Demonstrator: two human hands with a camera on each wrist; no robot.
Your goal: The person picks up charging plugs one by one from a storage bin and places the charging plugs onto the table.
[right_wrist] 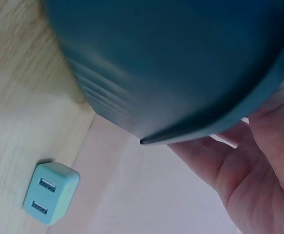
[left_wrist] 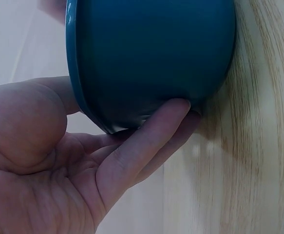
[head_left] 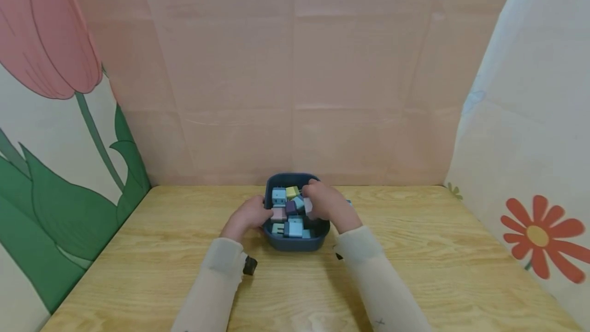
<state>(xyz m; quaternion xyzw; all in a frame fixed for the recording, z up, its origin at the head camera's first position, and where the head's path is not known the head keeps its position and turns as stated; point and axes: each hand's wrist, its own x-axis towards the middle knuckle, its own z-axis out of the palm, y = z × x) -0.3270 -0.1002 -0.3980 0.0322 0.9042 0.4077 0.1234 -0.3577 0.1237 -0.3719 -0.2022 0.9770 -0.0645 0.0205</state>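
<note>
A dark blue plastic bin (head_left: 295, 244) stands on the table, loaded with small USB charger plugs in light blue, pink, purple and yellow-green. My left hand (head_left: 251, 213) grips its left wall, the thumb at the rim and the fingers against the outside, as the left wrist view shows. From the right side, my right hand (head_left: 324, 201) reaches over the rim into the bin. At its curled fingers is a pale lavender charger (head_left: 308, 205), partly covered by the hand. In the right wrist view the bin wall (right_wrist: 156, 73) hides those fingertips.
One light blue-green two-port USB charger (right_wrist: 51, 192) lies on the wooden table (head_left: 438, 270) just right of the bin, mostly behind my right hand in the head view. A pink backdrop (head_left: 295, 91) rises at the table's far edge, with flower-printed sheets (head_left: 521, 142) at both sides.
</note>
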